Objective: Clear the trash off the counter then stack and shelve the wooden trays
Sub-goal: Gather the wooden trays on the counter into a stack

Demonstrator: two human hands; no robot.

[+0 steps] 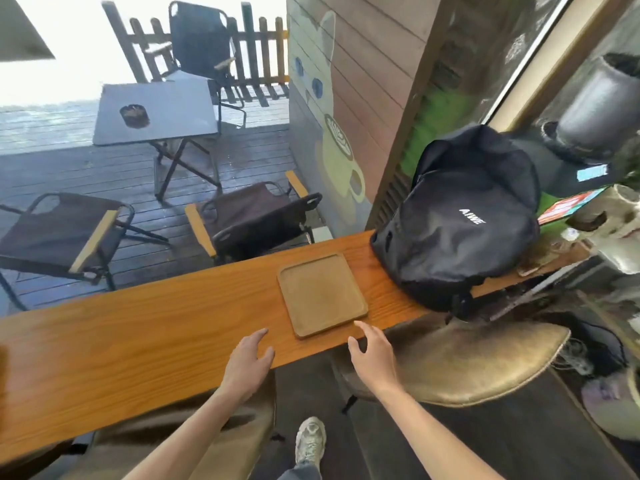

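A square wooden tray (322, 294) lies flat and empty on the long wooden counter (138, 341), toward its right part. My left hand (247, 363) hovers over the counter's near edge, just left of the tray's near corner, fingers spread and holding nothing. Just past the tray's near right corner, my right hand (372, 355) is open too, its fingertips a short way from the rim. Neither hand touches the tray. No trash shows on the counter.
A black backpack (460, 223) sits on the counter right of the tray. A tan stool seat (467, 362) stands below the counter's right end. Beyond the counter are folding chairs (249, 216) and a grey table (156, 112) on a wooden deck. Cluttered shelves fill the far right.
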